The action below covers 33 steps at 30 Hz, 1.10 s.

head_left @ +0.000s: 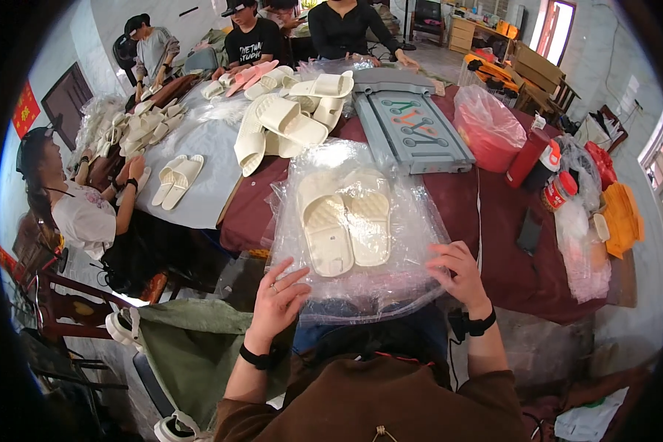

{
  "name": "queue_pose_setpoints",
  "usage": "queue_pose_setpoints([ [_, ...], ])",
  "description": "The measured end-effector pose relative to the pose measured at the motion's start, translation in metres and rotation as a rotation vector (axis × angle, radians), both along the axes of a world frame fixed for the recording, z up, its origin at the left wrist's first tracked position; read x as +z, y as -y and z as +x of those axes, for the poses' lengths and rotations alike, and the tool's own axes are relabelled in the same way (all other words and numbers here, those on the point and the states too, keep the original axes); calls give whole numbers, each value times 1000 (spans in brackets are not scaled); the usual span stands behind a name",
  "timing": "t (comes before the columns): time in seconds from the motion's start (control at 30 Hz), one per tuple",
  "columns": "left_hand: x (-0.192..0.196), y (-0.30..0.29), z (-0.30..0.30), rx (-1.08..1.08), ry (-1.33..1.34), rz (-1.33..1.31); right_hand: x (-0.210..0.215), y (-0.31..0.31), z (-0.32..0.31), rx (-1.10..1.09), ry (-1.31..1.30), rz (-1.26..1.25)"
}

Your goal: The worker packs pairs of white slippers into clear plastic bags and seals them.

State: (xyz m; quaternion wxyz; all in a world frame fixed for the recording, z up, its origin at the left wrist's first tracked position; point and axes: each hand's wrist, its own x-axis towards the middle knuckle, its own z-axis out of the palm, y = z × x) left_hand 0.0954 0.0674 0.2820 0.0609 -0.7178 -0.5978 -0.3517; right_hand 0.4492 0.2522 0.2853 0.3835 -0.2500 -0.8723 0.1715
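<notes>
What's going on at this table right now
A person presses both hands on a clear plastic bag holding a pair of cream slippers, soles up, at the table's near edge. The left hand and right hand lie flat on its lower corners. More loose slippers lie farther back, where other people work.

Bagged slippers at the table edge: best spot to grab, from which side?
Grip the clear plastic bag by its near corners, coming from the person's side. The cream slippers lie flat, soles up, mid-bag, leaving loose film around them. The left hand and right hand already rest on that near margin, so fingers can probably pinch film without reaching over.
</notes>
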Motion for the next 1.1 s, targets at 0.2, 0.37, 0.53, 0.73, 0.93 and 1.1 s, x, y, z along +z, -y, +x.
queue_pose_setpoints([
  [0.2,-36,-8,-3,115,870,-126,-29,-4,-5,-63,-101,-251],
  [0.37,-50,-29,-3,215,1066,-158,-27,-3,-33,-255,-121,-303],
  [0.53,-62,-49,-5,296,1096,-218,-31,-9,-51,-559,128,-193],
  [0.73,-55,-53,-4,289,1132,-201,4,16,-82,-447,-77,374],
  [0.93,-53,-54,-1,286,1124,-203,-4,42,-133,276,167,254],
  [1.1,-70,-49,-7,297,1121,-164,-28,24,-135,36,293,152],
])
